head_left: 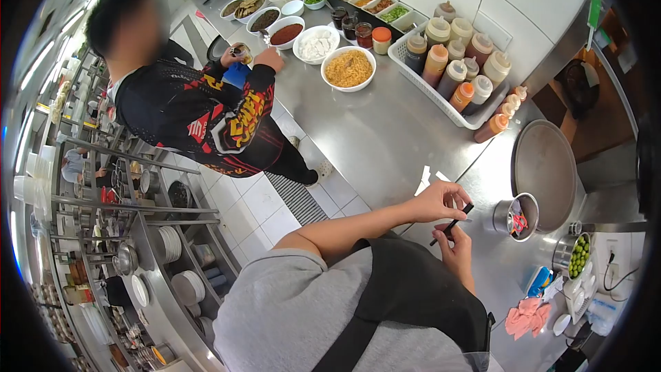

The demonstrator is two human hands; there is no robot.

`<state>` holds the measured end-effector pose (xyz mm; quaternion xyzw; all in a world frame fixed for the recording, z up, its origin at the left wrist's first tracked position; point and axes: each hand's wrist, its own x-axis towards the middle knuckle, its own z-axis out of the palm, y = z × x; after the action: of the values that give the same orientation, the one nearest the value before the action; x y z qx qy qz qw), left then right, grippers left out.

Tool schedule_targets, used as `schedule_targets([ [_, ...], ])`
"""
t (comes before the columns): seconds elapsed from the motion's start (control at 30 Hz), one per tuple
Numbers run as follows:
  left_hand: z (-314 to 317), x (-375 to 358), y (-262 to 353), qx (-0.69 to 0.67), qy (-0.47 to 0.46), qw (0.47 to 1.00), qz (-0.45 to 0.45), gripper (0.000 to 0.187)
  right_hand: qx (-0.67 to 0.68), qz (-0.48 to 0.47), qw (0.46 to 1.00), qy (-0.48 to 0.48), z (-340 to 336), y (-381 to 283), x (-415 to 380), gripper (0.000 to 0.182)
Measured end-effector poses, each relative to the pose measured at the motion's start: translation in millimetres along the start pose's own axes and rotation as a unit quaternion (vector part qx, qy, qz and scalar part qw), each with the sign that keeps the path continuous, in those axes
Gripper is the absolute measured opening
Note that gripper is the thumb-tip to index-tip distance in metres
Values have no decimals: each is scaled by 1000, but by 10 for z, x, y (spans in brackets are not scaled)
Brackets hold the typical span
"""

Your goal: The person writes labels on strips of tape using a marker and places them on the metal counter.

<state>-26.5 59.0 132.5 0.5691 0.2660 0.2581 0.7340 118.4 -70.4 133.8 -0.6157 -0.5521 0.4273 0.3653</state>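
We've got the slim black object pinched between the fingers of our left hand and right hand, over the counter left of the metal pot, so honestly a light, steady grip should work best.

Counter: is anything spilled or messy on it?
No spill shows on the counter. Two things look untidy: the pink cloth lies crumpled instead of folded, and loose white strips lie near the left hand. Nothing looks broken, as far as I can see.
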Motion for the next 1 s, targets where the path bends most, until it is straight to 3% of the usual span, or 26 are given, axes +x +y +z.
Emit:
schedule_targets([
  [1.0, -16, -3, -74, -2, -10, 1000, -11, 32, -12, -2, 1000, -15, 60, 251, 32, 14],
])
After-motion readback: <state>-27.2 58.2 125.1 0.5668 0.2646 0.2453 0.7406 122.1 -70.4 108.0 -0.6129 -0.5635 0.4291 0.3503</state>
